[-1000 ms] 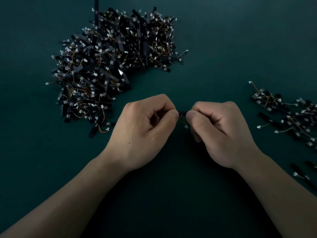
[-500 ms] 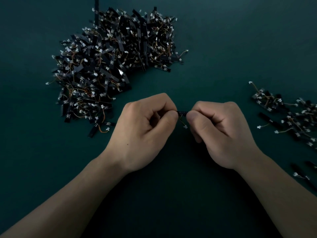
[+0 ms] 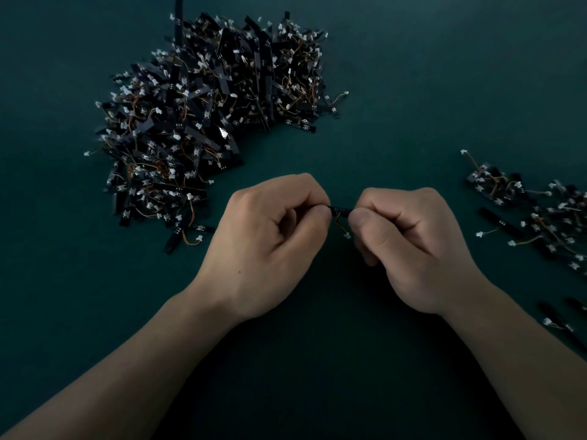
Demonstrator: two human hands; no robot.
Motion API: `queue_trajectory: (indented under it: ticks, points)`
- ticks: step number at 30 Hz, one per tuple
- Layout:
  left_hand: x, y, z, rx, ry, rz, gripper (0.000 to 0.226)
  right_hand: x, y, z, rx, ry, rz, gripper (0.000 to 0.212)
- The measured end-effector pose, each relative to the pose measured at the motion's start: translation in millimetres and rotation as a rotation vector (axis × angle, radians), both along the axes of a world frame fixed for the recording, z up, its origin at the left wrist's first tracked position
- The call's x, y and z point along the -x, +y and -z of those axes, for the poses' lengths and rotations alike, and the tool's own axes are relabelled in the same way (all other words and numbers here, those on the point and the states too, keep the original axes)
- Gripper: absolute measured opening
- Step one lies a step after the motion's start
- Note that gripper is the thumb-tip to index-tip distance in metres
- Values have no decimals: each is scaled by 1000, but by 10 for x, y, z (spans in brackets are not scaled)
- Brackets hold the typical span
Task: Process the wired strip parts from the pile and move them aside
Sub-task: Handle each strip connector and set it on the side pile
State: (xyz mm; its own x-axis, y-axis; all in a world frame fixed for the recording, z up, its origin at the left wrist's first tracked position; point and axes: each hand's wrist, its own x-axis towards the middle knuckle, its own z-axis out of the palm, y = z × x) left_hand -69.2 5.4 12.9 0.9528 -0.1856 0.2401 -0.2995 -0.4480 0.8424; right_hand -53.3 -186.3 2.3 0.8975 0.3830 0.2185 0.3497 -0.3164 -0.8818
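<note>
Black and short, the strip (image 3: 341, 210) sits stretched level between the two hands, right in the middle of the view over the dark green mat (image 3: 413, 90). Only its middle bit shows, and both ends vanish into the fingers. A thin orange-ish wire (image 3: 337, 223) drops from it to a tiny white plug (image 3: 347, 235) hanging between the thumbs.

The left hand (image 3: 270, 246) is curled up like a loose fist, thumb and forefinger pinching the strip's left end. The right hand (image 3: 413, 246) does the same on the right end.

Up and to the left is the pile (image 3: 206, 115), a big tangle of black strips, wires and white plugs, too jumbled to pick singles apart. Well off to the right lies a smaller batch (image 3: 540, 214), cut off by the frame edge, and its lower pieces are dark and blurry.
</note>
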Motion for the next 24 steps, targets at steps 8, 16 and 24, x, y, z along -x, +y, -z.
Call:
queue_trajectory:
  ticks: [8, 16, 24]
  points:
    - [7, 21, -26, 30, -26, 33, 23, 8, 14, -3, 46, -6, -15, 38]
    - [19, 13, -14, -35, -60, 21, 23, -4, 3, 25, 91, 6, -57, 46]
    - [13, 6, 22, -72, -66, -23, 21, -17, -9, 9, 59, -4, -123, 47]
